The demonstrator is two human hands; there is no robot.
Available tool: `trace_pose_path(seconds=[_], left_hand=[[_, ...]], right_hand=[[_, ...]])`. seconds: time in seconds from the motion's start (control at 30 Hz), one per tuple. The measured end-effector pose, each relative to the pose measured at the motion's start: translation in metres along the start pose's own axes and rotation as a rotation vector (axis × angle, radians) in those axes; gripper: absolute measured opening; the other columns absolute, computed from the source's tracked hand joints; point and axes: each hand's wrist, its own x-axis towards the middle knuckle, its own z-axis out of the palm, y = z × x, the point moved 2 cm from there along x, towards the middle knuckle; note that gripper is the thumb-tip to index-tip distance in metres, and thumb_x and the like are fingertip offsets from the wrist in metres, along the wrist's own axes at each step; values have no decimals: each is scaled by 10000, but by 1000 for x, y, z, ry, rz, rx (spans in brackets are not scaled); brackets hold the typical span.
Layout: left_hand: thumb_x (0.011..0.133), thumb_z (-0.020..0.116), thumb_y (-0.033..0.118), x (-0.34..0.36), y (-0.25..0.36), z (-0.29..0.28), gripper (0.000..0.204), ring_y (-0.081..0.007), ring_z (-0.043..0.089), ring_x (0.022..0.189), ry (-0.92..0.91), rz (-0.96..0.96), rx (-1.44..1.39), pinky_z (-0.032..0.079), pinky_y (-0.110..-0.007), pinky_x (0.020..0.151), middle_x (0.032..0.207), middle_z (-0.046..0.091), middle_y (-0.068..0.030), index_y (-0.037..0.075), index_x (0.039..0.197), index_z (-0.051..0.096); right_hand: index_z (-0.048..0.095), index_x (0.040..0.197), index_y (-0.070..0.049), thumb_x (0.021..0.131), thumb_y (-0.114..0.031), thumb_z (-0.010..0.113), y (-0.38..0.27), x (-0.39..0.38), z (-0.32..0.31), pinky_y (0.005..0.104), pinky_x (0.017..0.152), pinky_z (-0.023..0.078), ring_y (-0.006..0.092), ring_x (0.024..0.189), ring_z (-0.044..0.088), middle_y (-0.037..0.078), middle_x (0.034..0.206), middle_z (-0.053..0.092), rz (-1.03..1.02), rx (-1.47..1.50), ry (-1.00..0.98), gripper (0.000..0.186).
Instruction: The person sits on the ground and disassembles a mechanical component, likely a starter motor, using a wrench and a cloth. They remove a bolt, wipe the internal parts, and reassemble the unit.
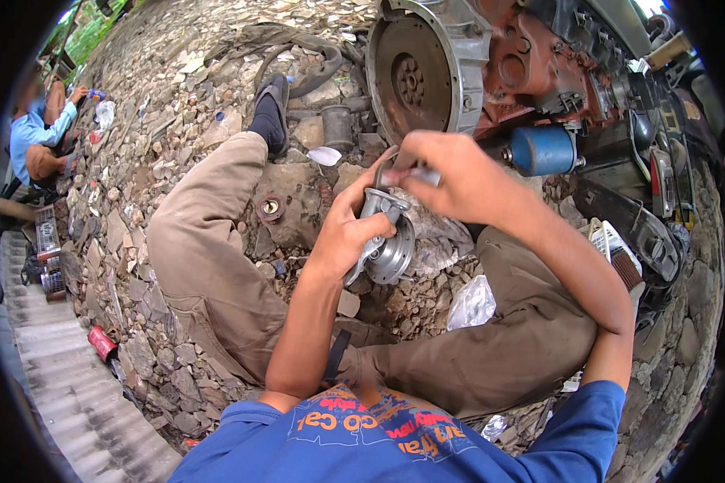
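Note:
My left hand (pixel 348 237) grips a silver metal housing (pixel 391 253) with a round flange, tilted between my legs above the stones. My right hand (pixel 437 169) is closed at the housing's top, pinched round a small pale metal piece (pixel 424 175) that is partly hidden by my fingers; I cannot make out exactly what it is. A small round part with a brassy center (pixel 269 208) lies on the stones left of my left hand. Under and right of the housing is crumpled clear plastic (pixel 469 307).
A reddish engine (pixel 524 56) with a grey flywheel housing (pixel 411 72) and blue cylinder (pixel 540 151) stands ahead right. Car parts (pixel 644 241) lie at right. A person in light blue (pixel 34 137) squats at far left. Corrugated sheeting (pixel 52 354) runs along the left; rubble covers the ground.

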Motion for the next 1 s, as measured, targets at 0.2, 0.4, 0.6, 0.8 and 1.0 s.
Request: trace_pose_path(seconds=[0.2,0.4,0.6,0.8,1.0], left_hand=[[656,579,13,-1,1,4,844,-95,558,879,23,17,65,449,-222,809,1066,606,-19,15,1488,440],[677,570,5,1,1,3,824,-82,563,819,19,18,62,454,-210,782,1047,618,-23,2,1489,432],[659,584,37,5,-1,0,854,-131,602,960,-64,48,-17,478,-253,849,1157,629,-95,-13,1494,408],[591,660,157,5,-2,0,988,-204,587,1114,-326,97,-246,483,-297,922,1280,585,-182,-39,1509,350],[543,710,203,2,5,-3,1064,-179,607,978,-448,112,-245,494,-283,876,1220,582,-164,-42,1511,342]], right_hand=[[618,928,6,833,-67,699,-2,0,0,417,743,548,374,866,683,188,874,678,87,-2,2,145],[595,914,12,823,-100,730,7,2,-1,446,697,533,403,821,660,193,830,649,-29,-60,32,198],[578,906,11,843,-109,714,17,2,-13,457,697,519,413,836,650,200,823,636,14,-268,110,192],[597,1013,6,947,-134,661,4,-2,-37,356,664,544,269,722,716,166,854,718,271,-36,384,168],[565,1203,5,953,13,538,0,-8,-31,352,765,541,260,862,711,167,968,704,149,-31,284,252]])
